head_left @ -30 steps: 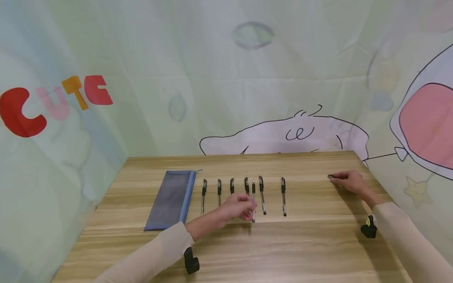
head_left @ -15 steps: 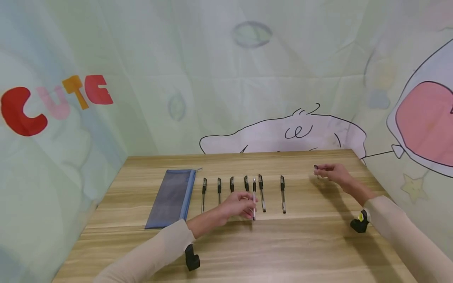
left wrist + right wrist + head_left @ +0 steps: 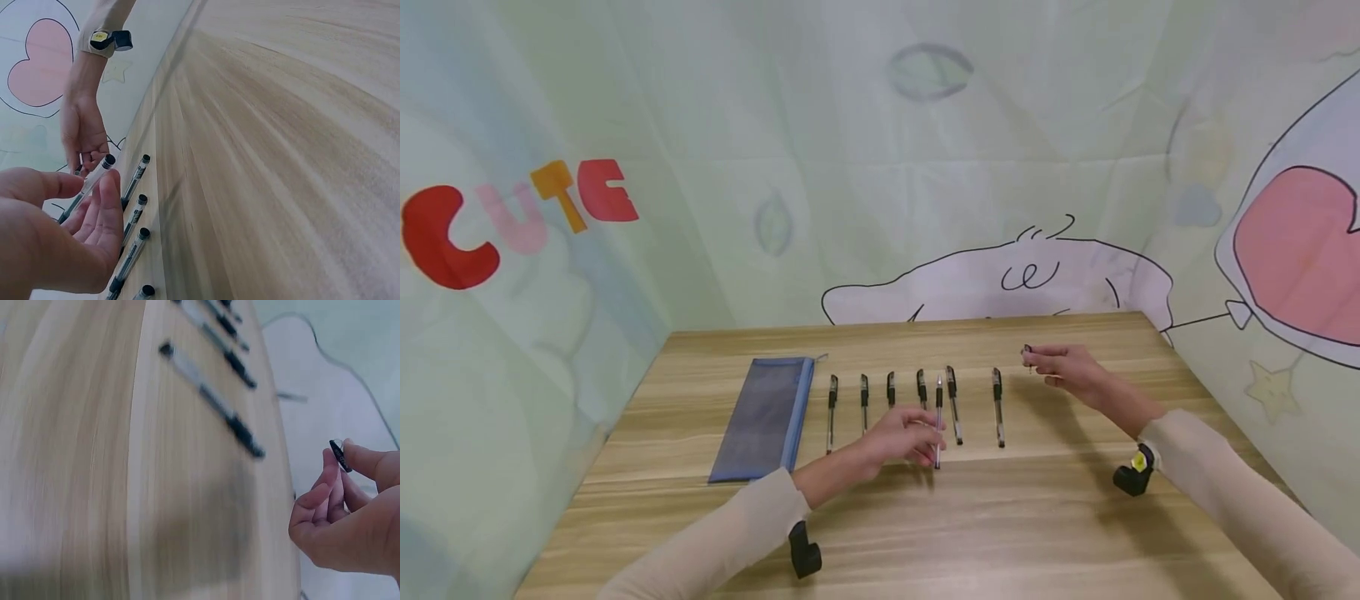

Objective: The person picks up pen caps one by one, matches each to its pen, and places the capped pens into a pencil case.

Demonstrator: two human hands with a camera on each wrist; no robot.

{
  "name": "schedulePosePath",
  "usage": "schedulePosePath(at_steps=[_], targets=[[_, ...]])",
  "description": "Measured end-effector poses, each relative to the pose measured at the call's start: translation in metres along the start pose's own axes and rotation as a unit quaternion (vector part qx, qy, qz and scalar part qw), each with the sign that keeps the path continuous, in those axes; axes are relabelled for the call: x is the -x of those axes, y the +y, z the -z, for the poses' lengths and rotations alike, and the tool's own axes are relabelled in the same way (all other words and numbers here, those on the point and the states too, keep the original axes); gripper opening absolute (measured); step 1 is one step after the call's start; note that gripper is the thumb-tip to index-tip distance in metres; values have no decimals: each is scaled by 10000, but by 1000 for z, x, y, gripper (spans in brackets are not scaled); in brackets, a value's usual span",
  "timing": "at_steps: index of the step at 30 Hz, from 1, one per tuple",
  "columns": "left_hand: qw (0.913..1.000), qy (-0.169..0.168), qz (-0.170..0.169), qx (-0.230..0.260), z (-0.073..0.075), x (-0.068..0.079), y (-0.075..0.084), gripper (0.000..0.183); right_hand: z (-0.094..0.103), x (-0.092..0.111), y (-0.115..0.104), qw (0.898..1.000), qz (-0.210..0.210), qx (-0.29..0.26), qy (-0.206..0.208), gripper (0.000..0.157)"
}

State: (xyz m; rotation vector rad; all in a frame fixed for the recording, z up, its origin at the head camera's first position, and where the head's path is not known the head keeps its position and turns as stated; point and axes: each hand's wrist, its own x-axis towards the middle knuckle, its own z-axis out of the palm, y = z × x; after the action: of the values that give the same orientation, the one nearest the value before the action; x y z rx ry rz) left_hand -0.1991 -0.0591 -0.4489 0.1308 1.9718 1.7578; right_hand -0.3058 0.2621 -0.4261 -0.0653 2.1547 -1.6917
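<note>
My left hand [image 3: 901, 437] pinches an uncapped gel pen [image 3: 938, 398] near its lower end, bare tip upward. The pen has a clear barrel and a black grip. In the left wrist view its black end plug [image 3: 109, 160] points towards the camera, between thumb and fingers. At the right, above the table, my right hand [image 3: 1071, 371] pinches a small black pen cap [image 3: 340, 456] with a clip between thumb and index finger. Between the two hands lies a capped pen [image 3: 997, 408], and another capped pen [image 3: 953, 404] lies just beside the held one.
Several more capped black pens [image 3: 832, 400] lie in a row on the wooden table [image 3: 1000, 525], partly hidden by the left hand. A blue-grey mesh zip pouch [image 3: 760, 417] lies at the left. Behind the table hangs a printed cloth backdrop [image 3: 850, 167].
My right hand has come left from the table's far right side with the pen cap, and the cap has turned more upright. My left hand and its pen stay nearly still.
</note>
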Motion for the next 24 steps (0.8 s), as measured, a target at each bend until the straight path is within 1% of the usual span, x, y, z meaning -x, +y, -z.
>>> schedulePosePath(at_steps=[2, 3, 6, 11, 13, 17, 20, 24], targets=[[10000, -22, -7, -19, -1, 0, -1, 34, -10, 1, -5, 9999, -46, -72, -77, 22], [10000, -41, -4, -38, -2, 0, -1, 34, -15, 1, -7, 9999, -77, -110, -108, 22], [9999, -70, 21, -68, -4, 1, -2, 33, -30, 3, -14, 9995, -95, -162, -266, 31], [9999, -73, 45, -61, -6, 2, -4, 34, -49, 1, -22, 9981, -159, -382, -452, 35], [9999, -94, 40, -56, -7, 2, -5, 34, -54, -1, -23, 9978, -196, -435, -465, 41], [9999, -153, 35, -48, -9, 0, -5, 34, -64, -7, -23, 9978, -195, -359, -530, 57], [9998, -196, 7, -23, -10, -1, -5, 34, -72, -11, -22, 9973, -159, -315, -642, 59], [9998, -202, -22, -3, -12, 0, -5, 35, -80, -14, -20, 9960, -123, -395, -788, 54]])
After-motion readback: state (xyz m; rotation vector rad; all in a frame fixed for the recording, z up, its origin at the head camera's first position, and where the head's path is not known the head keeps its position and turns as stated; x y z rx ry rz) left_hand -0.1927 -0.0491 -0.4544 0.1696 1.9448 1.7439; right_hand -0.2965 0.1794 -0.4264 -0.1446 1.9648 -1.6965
